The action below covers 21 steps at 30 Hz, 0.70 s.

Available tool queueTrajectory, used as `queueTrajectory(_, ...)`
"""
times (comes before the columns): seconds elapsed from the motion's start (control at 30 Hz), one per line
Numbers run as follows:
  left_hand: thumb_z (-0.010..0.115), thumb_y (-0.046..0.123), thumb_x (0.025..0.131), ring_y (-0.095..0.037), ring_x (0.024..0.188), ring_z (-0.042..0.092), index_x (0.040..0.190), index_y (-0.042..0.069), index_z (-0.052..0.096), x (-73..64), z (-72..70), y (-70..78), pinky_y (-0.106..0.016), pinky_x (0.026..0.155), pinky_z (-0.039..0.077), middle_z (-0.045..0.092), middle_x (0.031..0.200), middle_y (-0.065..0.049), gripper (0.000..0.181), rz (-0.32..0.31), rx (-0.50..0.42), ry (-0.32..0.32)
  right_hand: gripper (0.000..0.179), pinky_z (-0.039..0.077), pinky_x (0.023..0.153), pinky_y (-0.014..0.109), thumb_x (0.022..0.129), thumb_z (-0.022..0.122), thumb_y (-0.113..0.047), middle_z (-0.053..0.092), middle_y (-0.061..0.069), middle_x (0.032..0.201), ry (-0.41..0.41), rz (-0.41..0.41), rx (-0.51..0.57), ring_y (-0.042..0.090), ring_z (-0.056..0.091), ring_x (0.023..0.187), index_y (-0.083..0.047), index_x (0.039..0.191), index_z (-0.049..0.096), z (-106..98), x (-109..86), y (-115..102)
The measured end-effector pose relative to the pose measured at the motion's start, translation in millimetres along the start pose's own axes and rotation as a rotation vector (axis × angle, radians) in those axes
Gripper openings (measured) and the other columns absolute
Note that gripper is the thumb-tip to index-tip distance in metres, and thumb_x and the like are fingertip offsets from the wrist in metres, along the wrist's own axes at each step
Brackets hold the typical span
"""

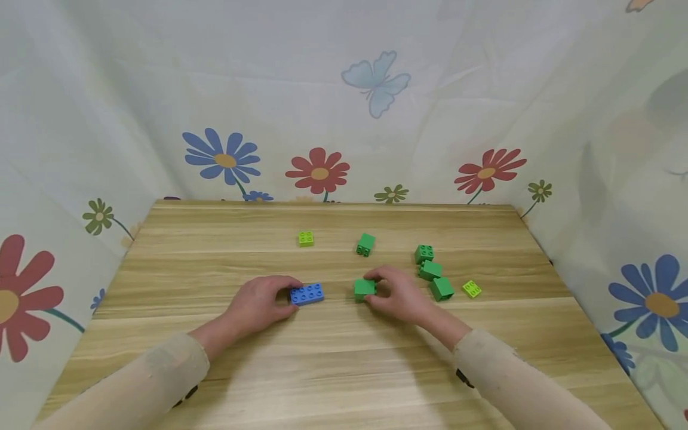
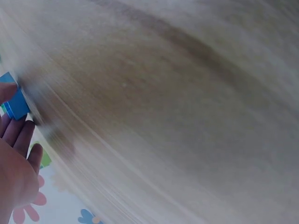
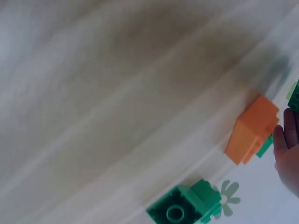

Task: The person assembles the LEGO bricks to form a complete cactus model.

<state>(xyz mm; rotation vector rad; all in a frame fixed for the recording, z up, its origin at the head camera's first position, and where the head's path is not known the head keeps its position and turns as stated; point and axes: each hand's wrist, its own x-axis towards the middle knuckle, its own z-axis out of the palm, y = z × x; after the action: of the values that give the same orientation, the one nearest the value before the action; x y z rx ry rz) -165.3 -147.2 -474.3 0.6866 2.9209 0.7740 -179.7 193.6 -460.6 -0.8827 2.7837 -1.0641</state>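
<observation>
On the wooden table, my left hand (image 1: 260, 303) pinches the left end of a blue eight-stud brick (image 1: 307, 294) between thumb and fingers. The left wrist view shows the same blue brick (image 2: 17, 103) at its left edge, between thumb and fingers of the left hand (image 2: 16, 172). To the right, my right hand (image 1: 400, 296) grips a green brick (image 1: 364, 289) by its right side, its studs not seen from above. In the right wrist view this green brick (image 3: 294, 99) is cut off by the frame edge, above the fingers. A gap separates the two held bricks.
Beyond the hands lie a lime brick (image 1: 306, 239) and a tipped green brick (image 1: 365, 244). Several green bricks (image 1: 430, 270) cluster right of the right hand, beside another lime brick (image 1: 472, 289). An orange brick (image 3: 252, 130) appears only in the right wrist view.
</observation>
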Motion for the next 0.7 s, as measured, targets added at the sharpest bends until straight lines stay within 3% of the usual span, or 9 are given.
queueTrajectory(0.17,0.088,0.026,0.09,-0.026,0.117,0.072,0.128,0.016,0.076,-1.1,0.2,-0.5,-0.052,0.101,0.057,0.077,0.127,-0.002,0.041,-0.004,-0.004,-0.002,0.034,0.059,0.097,0.05,0.09,0.085,-0.007,0.072,0.007,0.117,0.003,0.003,0.029,0.026,0.07,0.11,-0.005,0.122,0.073,-14.5,-0.5,0.0)
queueTrajectory(0.4,0.089,0.026,0.089,-0.026,0.115,0.072,0.126,0.018,0.077,-1.7,-0.8,-3.1,-0.052,0.1,0.057,0.077,0.125,-0.001,0.04,0.001,-0.005,-0.005,0.033,0.058,0.089,0.042,0.088,0.084,-0.011,0.068,0.003,0.113,-0.072,0.0,-0.128,0.019,0.064,0.102,-0.009,0.119,0.074,-27.5,0.0,0.4)
queueTrajectory(0.57,0.089,0.025,0.089,-0.026,0.117,0.072,0.126,0.019,0.077,-2.8,-3.2,-3.6,-0.053,0.101,0.056,0.077,0.125,0.0,0.039,-0.005,-0.029,-0.012,0.033,0.055,0.095,0.043,0.086,0.084,-0.013,0.068,0.004,0.114,-0.146,-0.029,-0.26,0.021,0.062,0.105,-0.008,0.117,0.074,-27.4,3.6,0.9)
queueTrajectory(0.7,0.089,0.025,0.089,-0.027,0.118,0.071,0.126,0.019,0.077,-3.7,-4.7,-4.0,-0.053,0.102,0.056,0.077,0.126,0.0,0.039,-0.01,-0.033,-0.013,0.034,0.055,0.097,0.044,0.086,0.083,-0.013,0.068,0.005,0.115,-0.179,-0.038,-0.287,0.023,0.062,0.108,-0.007,0.119,0.074,-25.1,7.1,-1.0)
